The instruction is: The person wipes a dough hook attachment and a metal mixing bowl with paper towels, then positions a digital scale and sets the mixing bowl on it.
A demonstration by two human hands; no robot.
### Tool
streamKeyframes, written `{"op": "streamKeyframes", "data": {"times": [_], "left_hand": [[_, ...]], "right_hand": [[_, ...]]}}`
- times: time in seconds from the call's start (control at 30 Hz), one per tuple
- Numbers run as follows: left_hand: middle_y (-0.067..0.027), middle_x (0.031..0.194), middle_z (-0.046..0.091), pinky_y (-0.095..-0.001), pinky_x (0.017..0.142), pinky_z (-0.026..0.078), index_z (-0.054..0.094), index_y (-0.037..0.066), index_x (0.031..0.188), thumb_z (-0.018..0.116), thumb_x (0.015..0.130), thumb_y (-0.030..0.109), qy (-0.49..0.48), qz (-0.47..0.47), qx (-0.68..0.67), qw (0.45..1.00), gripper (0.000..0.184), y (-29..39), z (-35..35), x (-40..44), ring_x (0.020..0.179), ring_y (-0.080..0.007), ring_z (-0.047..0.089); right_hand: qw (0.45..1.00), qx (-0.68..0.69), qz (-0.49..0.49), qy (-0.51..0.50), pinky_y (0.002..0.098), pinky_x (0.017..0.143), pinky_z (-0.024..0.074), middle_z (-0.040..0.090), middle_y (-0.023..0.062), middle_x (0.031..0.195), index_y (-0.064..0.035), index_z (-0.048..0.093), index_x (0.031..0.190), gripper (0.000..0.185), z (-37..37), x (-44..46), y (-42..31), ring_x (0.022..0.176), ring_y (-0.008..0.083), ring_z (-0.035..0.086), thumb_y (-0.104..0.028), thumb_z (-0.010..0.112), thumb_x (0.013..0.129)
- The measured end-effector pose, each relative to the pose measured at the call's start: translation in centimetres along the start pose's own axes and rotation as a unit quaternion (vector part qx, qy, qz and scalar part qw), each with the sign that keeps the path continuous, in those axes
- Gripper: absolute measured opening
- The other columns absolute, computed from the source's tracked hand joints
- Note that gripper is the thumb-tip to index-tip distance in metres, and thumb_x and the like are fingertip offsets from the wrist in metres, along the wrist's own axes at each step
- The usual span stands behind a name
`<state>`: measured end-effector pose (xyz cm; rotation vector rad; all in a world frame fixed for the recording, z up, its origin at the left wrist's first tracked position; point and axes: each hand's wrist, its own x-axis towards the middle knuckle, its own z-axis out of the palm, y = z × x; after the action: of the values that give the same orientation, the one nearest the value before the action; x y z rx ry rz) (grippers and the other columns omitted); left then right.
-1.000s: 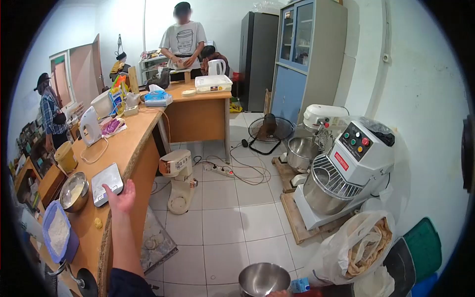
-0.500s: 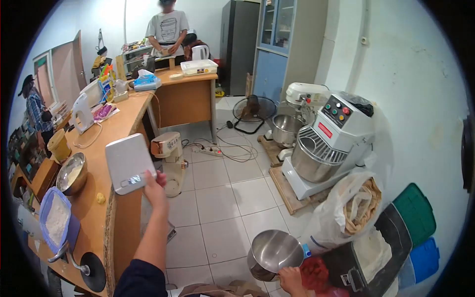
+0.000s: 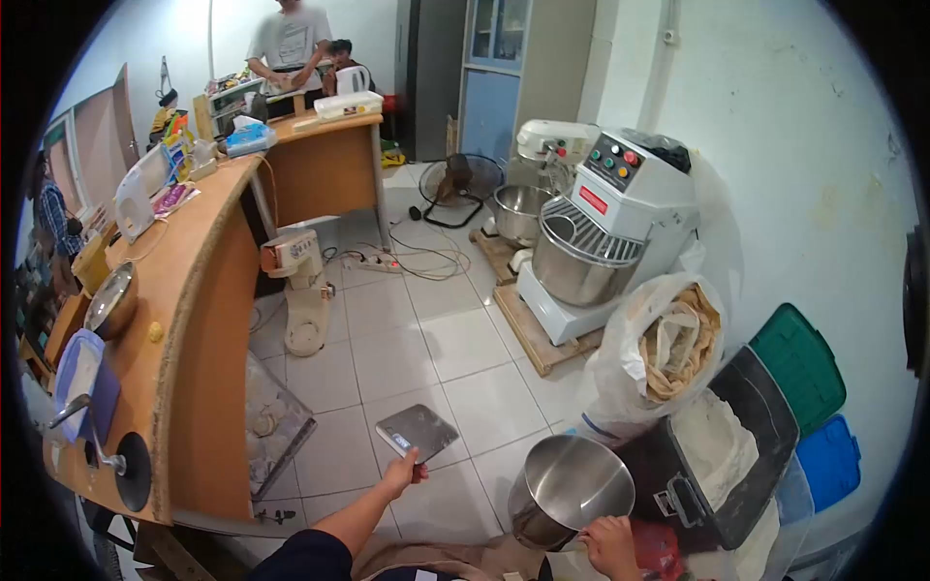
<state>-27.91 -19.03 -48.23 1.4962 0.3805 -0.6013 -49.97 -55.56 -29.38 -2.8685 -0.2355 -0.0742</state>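
Observation:
My left hand [image 3: 403,473] grips one edge of a flat kitchen scale [image 3: 418,433], held out over the tiled floor, its display near my fingers. My right hand [image 3: 607,544] is closed on the rim or handle of a steel bowl [image 3: 579,484]; which of the two, I cannot tell. The bowl's inside looks bare. Right of it stands a black bin [image 3: 762,402] with pale flour [image 3: 715,450] inside. Something red [image 3: 657,550] lies partly hidden beside my right hand.
A wooden counter [image 3: 199,281] runs along the left, bearing a metal bowl [image 3: 112,300] and a purple tub [image 3: 87,382]. A stand mixer [image 3: 302,290], cables [image 3: 426,259], a large mixer [image 3: 601,242] and an open sack [image 3: 678,339] stand on the floor. Two people are behind, another at far left.
The scale, on the counter earlier, was lifted by my left hand and carried right and down over the floor. My right hand and the steel bowl came further into view. The camera turned right and down.

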Motion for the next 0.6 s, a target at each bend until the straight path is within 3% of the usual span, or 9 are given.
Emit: {"op": "streamKeyframes", "data": {"times": [0.23,0.47,0.6], "left_hand": [[-0.0065,0.079,0.064,-0.0315,0.071,0.048,0.059,0.005,0.092,0.043,0.087,0.056,-0.07,-0.117,0.066,0.988,0.054,-10.2,4.3,5.9,0.08,-0.0182,0.064],[-0.0053,0.082,0.064,-0.0303,0.066,0.046,0.059,0.006,0.093,0.042,0.088,0.057,-0.055,-0.146,0.037,0.987,0.054,-13.9,8.8,10.8,0.077,-0.0167,0.064],[-0.0046,0.083,0.064,-0.0305,0.066,0.045,0.059,0.007,0.094,0.041,0.088,0.057,-0.061,-0.181,0.033,0.981,0.053,-15.0,10.7,12.3,0.078,-0.0167,0.064]], "right_hand": [[0.999,-0.007,0.035,0.001,0.0457,0.083,0.0351,0.056,0.0119,0.086,-0.0072,0.059,0.084,0.011,-4.3,-4.6,3.2,0.087,0.0318,0.051,-0.013,0.054,0.076],[0.995,-0.076,0.061,-0.009,0.0439,0.078,0.0346,0.056,0.0105,0.083,-0.0077,0.061,0.078,0.009,-6.3,-6.3,5.5,0.084,0.0302,0.051,-0.015,0.055,0.076],[0.997,-0.014,0.078,0.015,0.0439,0.078,0.0348,0.055,0.0124,0.082,-0.0062,0.06,0.077,0.011,-7.6,-5.5,5.4,0.082,0.0315,0.051,-0.016,0.056,0.076]]}}
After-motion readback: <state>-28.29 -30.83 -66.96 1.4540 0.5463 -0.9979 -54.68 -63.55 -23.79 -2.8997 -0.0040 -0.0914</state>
